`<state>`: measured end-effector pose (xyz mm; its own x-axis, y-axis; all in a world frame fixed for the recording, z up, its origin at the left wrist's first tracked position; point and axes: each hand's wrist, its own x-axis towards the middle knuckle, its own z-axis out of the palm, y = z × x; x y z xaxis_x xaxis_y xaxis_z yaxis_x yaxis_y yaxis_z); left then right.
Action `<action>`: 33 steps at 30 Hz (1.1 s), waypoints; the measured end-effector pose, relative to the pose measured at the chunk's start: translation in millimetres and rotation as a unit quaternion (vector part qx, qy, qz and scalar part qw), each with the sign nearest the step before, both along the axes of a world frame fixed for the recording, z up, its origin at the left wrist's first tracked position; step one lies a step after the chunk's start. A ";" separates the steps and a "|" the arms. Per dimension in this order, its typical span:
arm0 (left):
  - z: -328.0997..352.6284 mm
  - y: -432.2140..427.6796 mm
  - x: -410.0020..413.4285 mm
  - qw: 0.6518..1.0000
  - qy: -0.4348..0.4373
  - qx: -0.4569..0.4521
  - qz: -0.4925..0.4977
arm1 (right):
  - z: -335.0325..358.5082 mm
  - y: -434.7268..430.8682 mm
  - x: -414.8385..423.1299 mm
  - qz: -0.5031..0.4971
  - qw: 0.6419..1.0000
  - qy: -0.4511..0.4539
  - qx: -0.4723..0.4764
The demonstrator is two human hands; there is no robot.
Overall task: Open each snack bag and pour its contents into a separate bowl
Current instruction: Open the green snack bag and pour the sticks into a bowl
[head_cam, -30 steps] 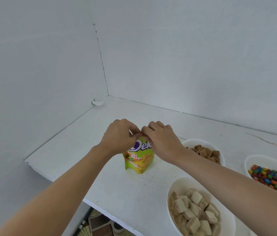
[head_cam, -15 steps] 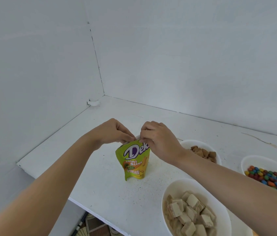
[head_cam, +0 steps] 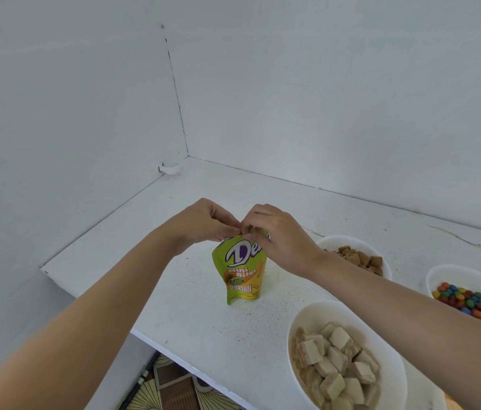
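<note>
Nearest, right of the snack bag (head_cam: 240,276) and closer to the person, sat a smooth white oval bowl (head_cam: 319,304) heaped with pale, square-cut wafer cubes (head_cam: 334,362). The bag itself, a glossy green-and-yellow pouch with purple lettering, stood upright on the speckled white tabletop (head_cam: 174,276), its lower left corner curled up. Both hands met at the bag's top seam. The left hand (head_cam: 203,221) pinched it between thumb and curled fingers. The right hand (head_cam: 277,235) pinched it just beside, fingers bent over the bag's upper right corner. The fingers hid whether the seam was torn. Well to the right of the bag, a white bowl (head_cam: 446,269) held glossy round candies (head_cam: 470,303) of many colours. Behind the bag to the right, another white bowl (head_cam: 342,239) held rough brown chunks (head_cam: 357,258). Far behind the bag to the left, a small white clip (head_cam: 169,168) sat against the matte white wall.
</note>
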<state>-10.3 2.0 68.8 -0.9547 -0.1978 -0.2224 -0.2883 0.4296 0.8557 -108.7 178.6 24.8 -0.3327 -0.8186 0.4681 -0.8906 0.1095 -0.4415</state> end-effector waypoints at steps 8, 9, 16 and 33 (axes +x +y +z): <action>-9.5 19.1 0.7 0.988 0.064 0.036 0.134 | -4.5 -0.5 4.3 -0.040 0.998 -0.037 -0.023; -10.1 21.9 -0.1 0.986 0.071 0.038 0.146 | -4.7 -1.5 5.3 -0.048 0.997 -0.048 -0.027; -11.0 24.1 -0.5 0.990 0.049 0.033 0.127 | -1.9 0.0 4.6 -0.045 0.996 -0.076 0.003; -23.0 6.7 -2.1 0.979 0.048 -0.056 0.189 | 2.6 11.8 -2.1 -0.006 0.999 0.014 0.050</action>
<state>-12.4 8.7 45.8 -0.8240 -0.5590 -0.0925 -0.3662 0.4007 0.8398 -110.8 190.4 27.4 -0.3303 -0.8577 0.3940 -0.9007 0.1617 -0.4032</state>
